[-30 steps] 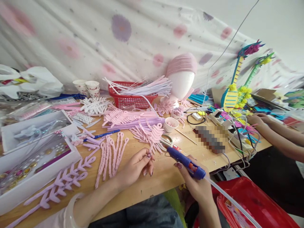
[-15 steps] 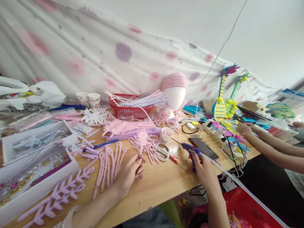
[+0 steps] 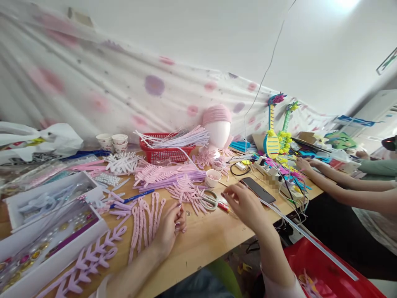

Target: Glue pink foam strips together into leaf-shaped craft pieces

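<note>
Two purple sprigs (image 3: 90, 251) look finished; the left hand's (image 3: 170, 227) fingers pinch a shaped pink leaf (image 3: 184, 184) over the worktop (image 3: 211, 244); the right hand's (image 3: 249, 207) are loosely spread; pink braids (image 3: 144, 219) lie unjoined.

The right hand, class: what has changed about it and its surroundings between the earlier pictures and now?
The right hand first carried the blue glue gun rightward, away from the left hand; now it has let go and moved back toward the scissors, fingers loosely open. The gun no longer shows, only its white glue stick. The left hand still pinches the pink leafy piece; scissors and red basket stay put.
</note>
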### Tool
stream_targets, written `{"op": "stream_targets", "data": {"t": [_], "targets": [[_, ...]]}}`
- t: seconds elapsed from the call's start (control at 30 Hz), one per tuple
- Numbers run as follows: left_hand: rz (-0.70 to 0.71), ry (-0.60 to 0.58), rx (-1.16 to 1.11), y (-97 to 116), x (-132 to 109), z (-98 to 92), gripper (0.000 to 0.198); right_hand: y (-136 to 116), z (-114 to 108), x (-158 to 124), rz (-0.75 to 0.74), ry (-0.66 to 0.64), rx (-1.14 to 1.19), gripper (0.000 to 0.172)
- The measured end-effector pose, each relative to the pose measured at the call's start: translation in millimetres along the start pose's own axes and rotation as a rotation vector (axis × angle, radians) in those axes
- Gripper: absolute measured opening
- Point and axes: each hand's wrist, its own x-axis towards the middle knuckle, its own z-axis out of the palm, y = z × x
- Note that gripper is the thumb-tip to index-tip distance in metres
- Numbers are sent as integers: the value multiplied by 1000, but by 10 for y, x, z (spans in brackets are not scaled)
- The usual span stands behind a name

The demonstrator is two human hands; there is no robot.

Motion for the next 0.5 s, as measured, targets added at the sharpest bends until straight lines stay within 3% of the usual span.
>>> {"op": "stream_targets", "data": {"t": [0.07,0.23,0.37,0.5], "targets": [[-30,-7,-46,-9,15,-11,20,-18,-30,329,7,-105,-167,20],[-78,-18,-96,-34,63,-29,14,23,73,1010,58,-263,-278,15],[-123,-58,-108,-31,84,-42,16,35,240,1267,112,-392,-351,32],[-158,-106,-112,-11,65,-52,20,21,320,1356,121,-457,-378,32]]}}
